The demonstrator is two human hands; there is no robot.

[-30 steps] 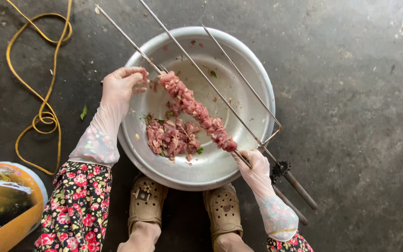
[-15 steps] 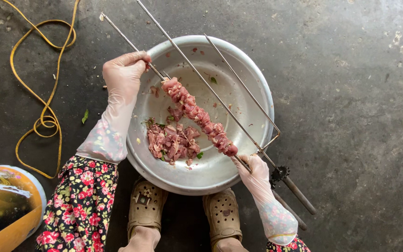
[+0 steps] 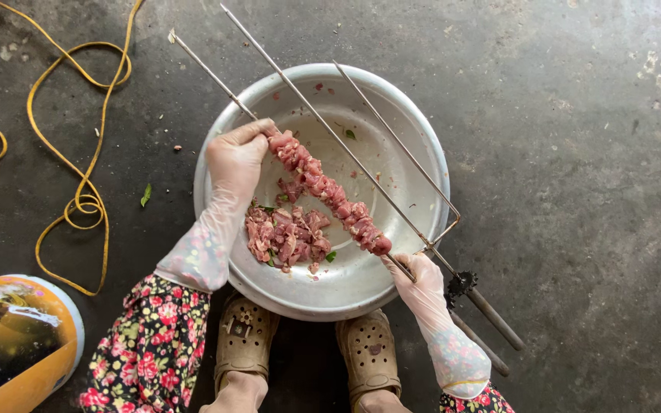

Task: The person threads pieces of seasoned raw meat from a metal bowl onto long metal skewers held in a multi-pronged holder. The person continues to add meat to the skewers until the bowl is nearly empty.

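Note:
A long metal skewer (image 3: 208,70) lies slantwise over a wide metal bowl (image 3: 415,153) on the floor. Pink meat pieces (image 3: 327,191) are threaded along its middle. My left hand (image 3: 237,159), in a clear plastic glove, closes around the skewer at the upper end of the meat. My right hand (image 3: 416,277), gloved too, grips the skewer near its handle end at the bowl's lower right rim. A small heap of chopped raw meat (image 3: 286,237) lies in the bowl below the skewer.
A second, two-pronged metal skewer (image 3: 392,130) rests across the bowl, its dark handles (image 3: 491,313) on the floor at right. Yellow cord (image 3: 78,153) loops on the dark concrete at left. A yellow-orange container (image 3: 17,340) stands lower left. My feet in tan clogs (image 3: 242,340) sit below the bowl.
My left hand has slid along the skewer and closed down over the top end of the threaded meat. My right hand keeps its grip at the handle end.

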